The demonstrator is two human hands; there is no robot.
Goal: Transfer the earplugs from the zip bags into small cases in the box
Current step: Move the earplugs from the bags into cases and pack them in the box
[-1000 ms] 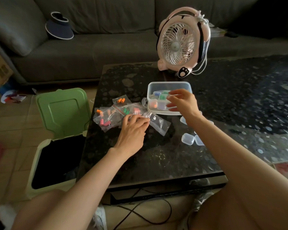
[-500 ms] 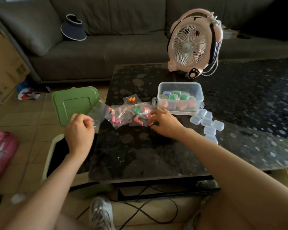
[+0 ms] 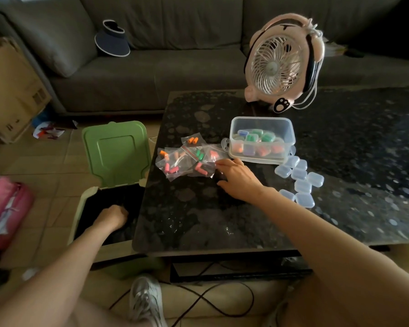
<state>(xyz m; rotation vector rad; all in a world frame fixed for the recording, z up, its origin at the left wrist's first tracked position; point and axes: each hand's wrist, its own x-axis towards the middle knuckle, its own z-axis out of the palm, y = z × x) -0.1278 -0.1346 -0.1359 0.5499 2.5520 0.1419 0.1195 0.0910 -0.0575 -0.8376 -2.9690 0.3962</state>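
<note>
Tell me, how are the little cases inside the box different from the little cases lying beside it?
In the box, the filled cases show green, orange and blue inside; the loose cases look clear and empty. The filled cases are piled up within the walls; the loose cases lie flat in a cluster on the table beside the box. Both are little see-through plastic cases with rounded corners.

The dark table (image 3: 198,220) bears zip bags (image 3: 187,161), box (image 3: 260,118), small cases (image 3: 298,173), fan (image 3: 276,67).
</note>
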